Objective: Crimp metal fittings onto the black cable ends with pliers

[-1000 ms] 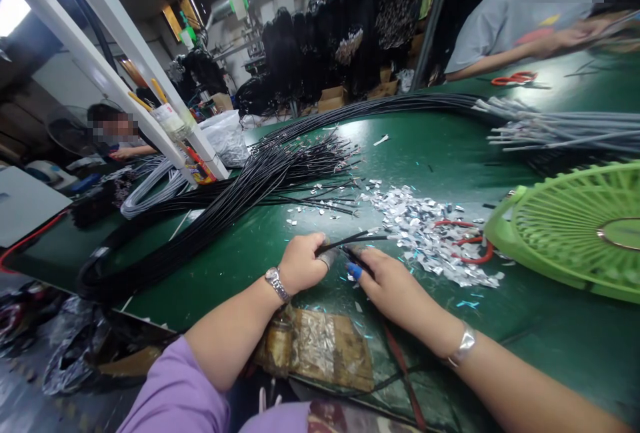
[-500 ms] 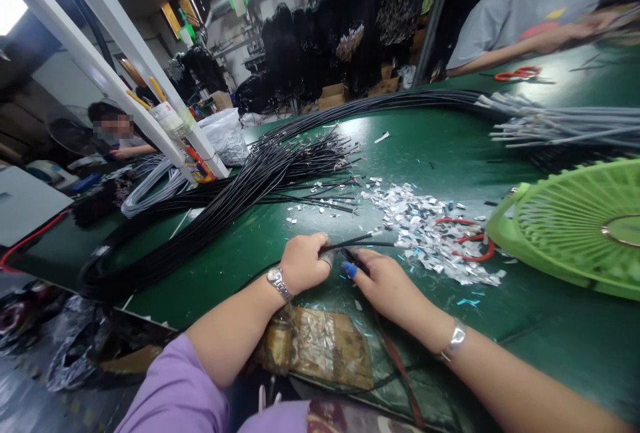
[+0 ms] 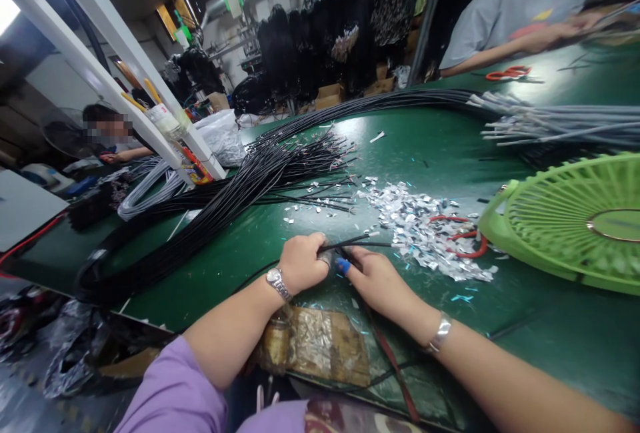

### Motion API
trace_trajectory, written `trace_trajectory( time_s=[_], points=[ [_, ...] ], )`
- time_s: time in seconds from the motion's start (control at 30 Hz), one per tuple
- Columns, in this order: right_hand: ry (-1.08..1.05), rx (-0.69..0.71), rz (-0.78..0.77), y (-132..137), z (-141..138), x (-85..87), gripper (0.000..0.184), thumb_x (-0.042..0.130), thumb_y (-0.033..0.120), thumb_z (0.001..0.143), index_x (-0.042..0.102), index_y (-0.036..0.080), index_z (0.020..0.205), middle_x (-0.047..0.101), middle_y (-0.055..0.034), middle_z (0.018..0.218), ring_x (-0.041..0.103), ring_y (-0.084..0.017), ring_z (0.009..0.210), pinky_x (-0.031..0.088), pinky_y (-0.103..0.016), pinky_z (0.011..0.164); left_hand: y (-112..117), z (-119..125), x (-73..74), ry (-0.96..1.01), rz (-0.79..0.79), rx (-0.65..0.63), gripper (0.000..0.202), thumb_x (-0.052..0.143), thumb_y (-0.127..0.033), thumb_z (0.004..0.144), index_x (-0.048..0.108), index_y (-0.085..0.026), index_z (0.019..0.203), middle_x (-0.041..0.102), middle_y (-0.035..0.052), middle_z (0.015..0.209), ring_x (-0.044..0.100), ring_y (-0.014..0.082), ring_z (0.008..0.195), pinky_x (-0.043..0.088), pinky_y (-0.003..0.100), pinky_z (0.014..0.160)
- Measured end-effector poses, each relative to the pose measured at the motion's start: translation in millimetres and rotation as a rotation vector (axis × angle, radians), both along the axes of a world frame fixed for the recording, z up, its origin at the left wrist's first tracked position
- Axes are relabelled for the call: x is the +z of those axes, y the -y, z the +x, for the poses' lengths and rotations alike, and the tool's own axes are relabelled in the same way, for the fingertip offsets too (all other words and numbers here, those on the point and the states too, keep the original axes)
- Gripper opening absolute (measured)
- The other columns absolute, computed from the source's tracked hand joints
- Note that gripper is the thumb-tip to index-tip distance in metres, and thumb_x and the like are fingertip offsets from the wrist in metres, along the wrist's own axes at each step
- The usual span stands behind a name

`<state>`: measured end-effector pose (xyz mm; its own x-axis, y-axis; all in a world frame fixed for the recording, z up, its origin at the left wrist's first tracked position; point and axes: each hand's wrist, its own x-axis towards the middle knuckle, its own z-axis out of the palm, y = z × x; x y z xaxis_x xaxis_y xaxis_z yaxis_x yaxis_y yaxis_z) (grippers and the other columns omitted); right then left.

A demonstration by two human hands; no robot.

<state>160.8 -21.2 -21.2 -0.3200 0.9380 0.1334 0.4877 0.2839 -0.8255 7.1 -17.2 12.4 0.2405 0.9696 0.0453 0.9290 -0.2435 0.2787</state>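
Two black cables point(image 3: 353, 241) with pale tips stick out to the right from my left hand point(image 3: 304, 263), whose fingers are closed around them. Close beside it, my right hand point(image 3: 380, 279) is closed as well, with a blue cover on one fingertip. A black cable also passes through the right fingers, though its grip is partly hidden. Just beyond the cable tips lies a heap of silvery foil scraps point(image 3: 415, 223). A red-handled tool point(image 3: 470, 246) lies partly among the scraps.
A large bundle of black cables point(image 3: 220, 216) curves across the green table point(image 3: 540, 346) on the left. A green fan point(image 3: 575, 219) stands at the right. Grey-ended cables point(image 3: 550, 123) and red-handled scissors point(image 3: 507, 73) lie farther back, near a co-worker's arm point(image 3: 520, 46). Taped cardboard point(image 3: 327, 346) sits at the front edge.
The view has shifted slightly. My right hand has moved a little closer to my left hand, and both hands keep hold of the cables.
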Motion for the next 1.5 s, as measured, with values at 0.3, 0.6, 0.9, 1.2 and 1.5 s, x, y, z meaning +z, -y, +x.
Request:
trace_trajectory(
  time_s=[0.3, 0.6, 0.9, 1.2, 1.5],
  points=[
    [0.006, 0.020, -0.039, 2, 0, 3.0, 0.018, 0.046, 0.025, 0.078, 0.062, 0.018, 0.075, 0.070, -0.0087, 0.079, 0.064, -0.023, 0.074, 0.049, -0.033, 0.069, -4, -3, 0.3, 0.079, 0.006, 0.017, 0.012, 0.052, -0.021, 0.074, 0.063, -0.017, 0.076, 0.066, 0.0058, 0.071, 0.057, 0.0181, 0.064, 0.037, 0.027, 0.058],
    [-0.021, 0.039, -0.064, 3, 2, 6.8, 0.019, 0.047, 0.029, 0.077, 0.062, 0.020, 0.070, 0.069, -0.0052, 0.069, 0.063, -0.023, 0.065, 0.048, -0.033, 0.062, -2, -2, -0.3, -0.086, 0.037, 0.010, 0.018, 0.054, -0.019, 0.068, 0.062, -0.020, 0.084, 0.068, 0.0058, 0.078, 0.061, 0.0209, 0.073, 0.041, 0.028, 0.063],
    [-0.166, -0.032, -0.125, -3, 11, 4.2, 0.011, 0.055, 0.032, 0.070, 0.058, 0.021, 0.070, 0.061, -0.0001, 0.061, 0.054, -0.018, 0.058, 0.041, -0.029, 0.054, -9, -12, 0.1, 0.305, 0.020, 0.003, 0.013, 0.053, -0.027, 0.076, 0.059, -0.017, 0.069, 0.057, -0.0001, 0.060, 0.047, 0.0121, 0.056, 0.034, 0.023, 0.054],
    [-0.809, -0.083, -0.719, -5, 4, 6.8, 0.032, 0.067, 0.043, 0.059, 0.044, 0.022, 0.068, 0.026, 0.0128, 0.045, 0.019, -0.005, 0.039, 0.012, -0.018, 0.039, -3, -11, -3.2, 0.285, 0.026, -0.220, 0.014, 0.055, -0.027, 0.075, 0.057, -0.017, 0.065, 0.052, -0.0005, 0.056, 0.042, 0.0108, 0.053, 0.028, 0.023, 0.053],
    [-0.623, -0.001, -0.560, 1, -2, 2.8, 0.037, 0.077, 0.045, 0.056, 0.059, 0.018, 0.075, 0.046, 0.0062, 0.053, 0.040, -0.010, 0.051, 0.030, -0.022, 0.046, -5, -9, -8.7, 0.396, -0.062, -0.223, 0.011, 0.055, -0.020, 0.070, 0.050, -0.016, 0.061, 0.050, -0.0017, 0.056, 0.041, 0.0101, 0.054, 0.030, 0.022, 0.053]
  ],
)
